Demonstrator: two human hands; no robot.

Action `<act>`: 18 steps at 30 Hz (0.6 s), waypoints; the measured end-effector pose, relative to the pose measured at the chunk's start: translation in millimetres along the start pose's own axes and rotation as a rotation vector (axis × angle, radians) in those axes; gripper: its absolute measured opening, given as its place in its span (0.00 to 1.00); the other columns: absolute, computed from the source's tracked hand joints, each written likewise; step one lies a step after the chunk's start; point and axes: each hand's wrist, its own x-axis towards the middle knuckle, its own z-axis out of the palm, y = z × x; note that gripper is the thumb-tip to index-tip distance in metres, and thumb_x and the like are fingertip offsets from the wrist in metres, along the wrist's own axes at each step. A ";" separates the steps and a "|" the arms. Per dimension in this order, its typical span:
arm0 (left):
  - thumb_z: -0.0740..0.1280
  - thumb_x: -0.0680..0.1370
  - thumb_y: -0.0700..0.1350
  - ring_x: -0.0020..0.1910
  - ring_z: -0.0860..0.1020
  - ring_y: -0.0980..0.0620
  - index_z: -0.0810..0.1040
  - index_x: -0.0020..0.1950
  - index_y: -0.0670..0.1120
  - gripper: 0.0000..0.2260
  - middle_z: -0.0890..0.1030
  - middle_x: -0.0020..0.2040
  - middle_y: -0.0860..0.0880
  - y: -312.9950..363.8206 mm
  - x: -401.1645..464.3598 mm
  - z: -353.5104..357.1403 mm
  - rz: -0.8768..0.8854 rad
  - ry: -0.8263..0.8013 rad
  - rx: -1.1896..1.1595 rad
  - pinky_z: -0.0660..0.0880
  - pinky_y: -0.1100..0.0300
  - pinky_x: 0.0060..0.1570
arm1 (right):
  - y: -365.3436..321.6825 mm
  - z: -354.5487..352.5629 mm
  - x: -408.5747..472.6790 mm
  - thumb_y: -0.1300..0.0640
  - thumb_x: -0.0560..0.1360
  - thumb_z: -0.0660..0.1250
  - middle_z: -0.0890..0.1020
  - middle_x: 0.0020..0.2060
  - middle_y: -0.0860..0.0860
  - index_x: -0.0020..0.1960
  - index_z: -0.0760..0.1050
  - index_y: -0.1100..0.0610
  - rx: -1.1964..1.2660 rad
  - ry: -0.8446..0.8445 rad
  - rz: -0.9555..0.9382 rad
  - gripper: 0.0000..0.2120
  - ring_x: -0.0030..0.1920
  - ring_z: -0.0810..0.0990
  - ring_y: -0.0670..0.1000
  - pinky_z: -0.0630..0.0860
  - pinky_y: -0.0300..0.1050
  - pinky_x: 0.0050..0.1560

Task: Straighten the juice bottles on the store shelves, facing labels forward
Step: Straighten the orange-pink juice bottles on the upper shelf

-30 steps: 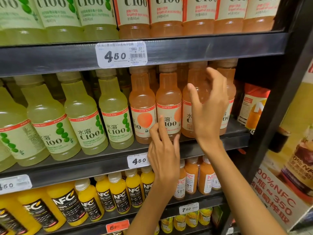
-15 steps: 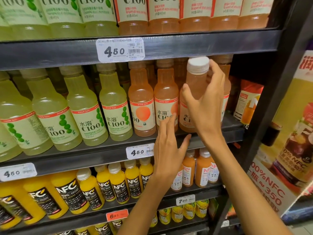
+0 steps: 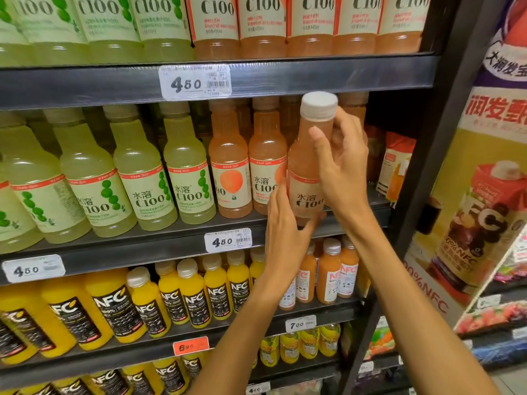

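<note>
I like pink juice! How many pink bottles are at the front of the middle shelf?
4: the leftmost bottle, the second bottle beside it, the held bottle in the right hand, the rightmost bottle behind that hand. More stand behind.

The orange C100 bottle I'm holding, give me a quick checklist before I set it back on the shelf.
1. Right hand grips the orange C100 bottle at the neck: ok.
2. Left hand supports its base: ok.
3. Label reads C100 toward the front: ok.
4. Bottle upright: not ok, tilted forward, cap out past the row.
5. Neighbour bottle label facing forward: not ok, turned.
6. Free slot behind the bottle: cannot tell, hidden.
</note>
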 end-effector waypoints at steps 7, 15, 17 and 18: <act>0.75 0.69 0.51 0.62 0.75 0.49 0.64 0.71 0.48 0.34 0.75 0.63 0.47 4.2 -17.5 -17.6 -0.039 0.008 -0.182 0.75 0.47 0.58 | -26.1 -13.7 -17.2 0.62 0.79 0.63 0.76 0.58 0.53 0.65 0.68 0.60 0.235 -0.051 0.061 0.16 0.57 0.78 0.42 0.75 0.36 0.55; 0.73 0.66 0.52 0.50 0.81 0.61 0.75 0.57 0.56 0.20 0.84 0.49 0.61 5.0 -60.3 -53.9 -0.171 -0.382 -0.536 0.76 0.71 0.44 | -25.4 -18.5 -20.2 0.52 0.76 0.65 0.83 0.44 0.50 0.62 0.72 0.56 0.546 -0.352 0.421 0.16 0.45 0.83 0.50 0.80 0.45 0.46; 0.74 0.66 0.52 0.50 0.81 0.62 0.75 0.55 0.56 0.19 0.84 0.48 0.61 2.8 -64.9 -59.8 -0.214 -0.425 -0.557 0.76 0.71 0.44 | -26.0 -17.8 -23.2 0.53 0.77 0.63 0.82 0.42 0.54 0.61 0.72 0.58 0.633 -0.428 0.497 0.14 0.44 0.82 0.53 0.80 0.48 0.45; 0.73 0.67 0.52 0.51 0.81 0.61 0.75 0.55 0.57 0.18 0.84 0.50 0.60 1.2 -66.5 -63.4 -0.230 -0.446 -0.563 0.76 0.70 0.45 | -26.7 -16.6 -26.3 0.53 0.77 0.63 0.81 0.41 0.55 0.59 0.72 0.58 0.642 -0.421 0.504 0.13 0.43 0.82 0.54 0.79 0.48 0.45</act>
